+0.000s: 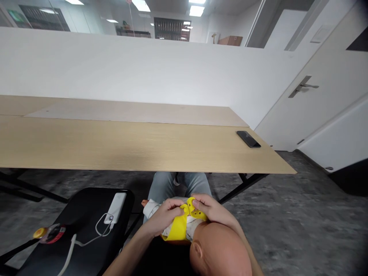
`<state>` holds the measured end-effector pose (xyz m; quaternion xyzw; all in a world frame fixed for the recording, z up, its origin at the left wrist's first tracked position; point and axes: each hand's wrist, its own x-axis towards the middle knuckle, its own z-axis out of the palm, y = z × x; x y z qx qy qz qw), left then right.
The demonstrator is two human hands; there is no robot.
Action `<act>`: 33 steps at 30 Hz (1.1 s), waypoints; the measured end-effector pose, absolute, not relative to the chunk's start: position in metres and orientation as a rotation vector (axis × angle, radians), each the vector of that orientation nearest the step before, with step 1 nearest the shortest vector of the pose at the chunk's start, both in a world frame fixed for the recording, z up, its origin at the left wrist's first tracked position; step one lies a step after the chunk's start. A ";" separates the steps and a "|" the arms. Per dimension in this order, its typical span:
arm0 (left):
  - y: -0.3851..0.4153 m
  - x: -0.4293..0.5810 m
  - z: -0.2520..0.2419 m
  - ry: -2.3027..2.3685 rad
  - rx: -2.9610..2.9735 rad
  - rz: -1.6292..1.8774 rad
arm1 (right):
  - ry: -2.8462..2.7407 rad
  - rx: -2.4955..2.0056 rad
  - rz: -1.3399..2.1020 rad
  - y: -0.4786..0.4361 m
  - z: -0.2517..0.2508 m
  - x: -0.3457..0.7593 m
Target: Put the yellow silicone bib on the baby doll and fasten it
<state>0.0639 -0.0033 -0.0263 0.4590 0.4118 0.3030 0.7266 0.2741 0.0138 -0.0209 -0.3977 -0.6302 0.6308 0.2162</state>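
Left hand (163, 216) and right hand (212, 209) pinch a yellow bib (178, 228), seemingly.

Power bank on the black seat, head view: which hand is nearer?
Left hand. It is on the yellow garment, to the right of the white power bank in view. The right hand is farther, beyond the left hand.

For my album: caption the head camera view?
Left hand and right hand grip a yellow bib on a bald baby doll.
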 end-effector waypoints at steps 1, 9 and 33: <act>-0.004 0.064 -0.027 0.892 0.994 0.679 | -1.720 -1.115 1.757 0.013 -0.021 0.274; 0.001 0.045 -0.017 0.867 1.217 0.574 | -1.637 -1.160 1.664 0.016 -0.023 0.270; -0.007 0.055 -0.023 1.076 2.051 0.444 | -1.217 -1.391 1.259 0.034 -0.042 0.274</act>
